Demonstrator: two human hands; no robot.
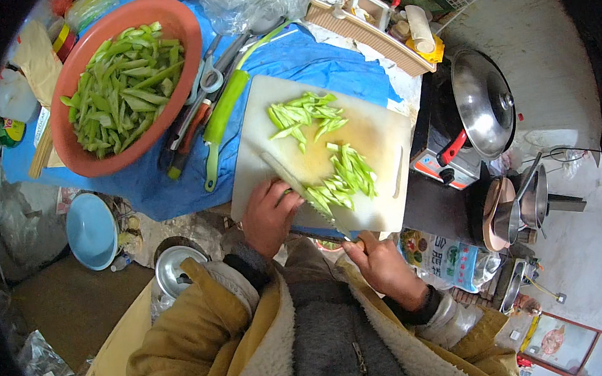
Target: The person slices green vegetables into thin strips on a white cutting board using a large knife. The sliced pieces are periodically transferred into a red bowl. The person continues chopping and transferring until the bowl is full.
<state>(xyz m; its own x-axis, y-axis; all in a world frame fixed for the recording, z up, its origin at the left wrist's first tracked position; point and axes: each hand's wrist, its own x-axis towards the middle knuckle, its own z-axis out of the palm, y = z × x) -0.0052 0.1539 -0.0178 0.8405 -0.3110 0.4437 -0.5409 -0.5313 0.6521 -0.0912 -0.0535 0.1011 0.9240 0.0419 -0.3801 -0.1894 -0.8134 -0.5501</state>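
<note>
My right hand [388,268] grips the handle of a kitchen knife [301,190] at the near edge of a white cutting board [254,121]. The blade slants across the board, away and to the left. At the blade's left side, my left hand [271,218] has its fingers curled over a small green vegetable piece [286,192], mostly hidden under them. Right of the blade lies a pile of thin green vegetable slices [352,174]. Farther back on the board is a second pile of slices [306,114].
A red-brown plastic basin [193,33] of cut green stalks stands at left on blue sheeting [145,192]. Scissors [209,78] and a green-handled utensil [212,167] lie between basin and board. To the right, a lidded wok [483,103] sits on a cooker [446,163]; a condiment box [373,43] stands behind.
</note>
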